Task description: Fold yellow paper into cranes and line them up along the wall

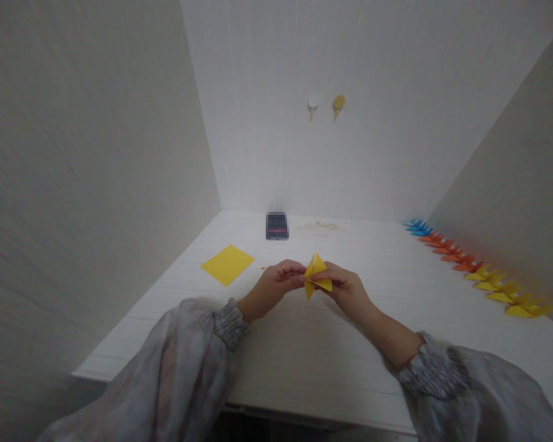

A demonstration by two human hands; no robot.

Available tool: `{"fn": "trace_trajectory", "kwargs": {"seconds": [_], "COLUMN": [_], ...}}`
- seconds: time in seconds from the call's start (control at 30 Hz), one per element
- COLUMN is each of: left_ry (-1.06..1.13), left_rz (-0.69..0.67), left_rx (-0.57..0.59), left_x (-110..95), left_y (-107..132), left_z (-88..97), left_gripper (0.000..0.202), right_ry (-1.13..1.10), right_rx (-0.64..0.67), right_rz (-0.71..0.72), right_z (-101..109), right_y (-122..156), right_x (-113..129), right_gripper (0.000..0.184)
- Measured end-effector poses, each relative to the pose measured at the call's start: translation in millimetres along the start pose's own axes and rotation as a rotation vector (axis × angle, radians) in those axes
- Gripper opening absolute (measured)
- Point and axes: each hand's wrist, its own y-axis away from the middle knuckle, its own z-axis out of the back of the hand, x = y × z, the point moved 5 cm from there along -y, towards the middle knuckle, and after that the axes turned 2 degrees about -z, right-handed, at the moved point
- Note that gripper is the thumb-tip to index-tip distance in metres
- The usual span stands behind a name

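Note:
A partly folded yellow origami paper point(320, 266) is held just above the white table, with points sticking up, down and to the right. My left hand point(276, 283) pinches its left side between thumb and fingers; a ring shows on one finger. From the right, my right hand point(349, 287) grips the paper with its fingers closed on the right flap. Left of my hands, a flat square sheet of yellow paper point(228, 264) lies on the table.
Along the right wall runs a row of folded paper cranes: blue point(418, 227), orange point(451, 252) and yellow point(507, 291). A dark blurred-out object point(277, 226) sits near the back wall. Two hooks, white point(312, 105) and yellow point(338, 103), are on that wall. The table's front edge point(322, 420) is near me.

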Motion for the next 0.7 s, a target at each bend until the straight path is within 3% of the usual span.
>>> {"fn": "trace_trajectory", "kwargs": {"seconds": [0.27,0.4,0.7], "left_ry": [-0.098,-0.024,0.046], "left_rz": [0.024,0.093,0.164], "left_rx": [0.084,0.112,0.088], "left_x": [0.8,4.3,8.7], "left_y": [1.8,2.2,3.4], "left_z": [-2.9,-5.3,-4.7], "left_gripper": [0.024,0.026,0.023], "right_ry": [0.074,0.121,0.233], "right_rx": [0.023,0.029,0.067], "right_rz": [0.100,0.124,0.170], "right_z": [-3.0,-4.0,-8.5], "right_y": [0.8,1.3,0.1], "right_x": [5.3,6.8,15.6], "right_gripper": [0.011,0.013,0.017]}}
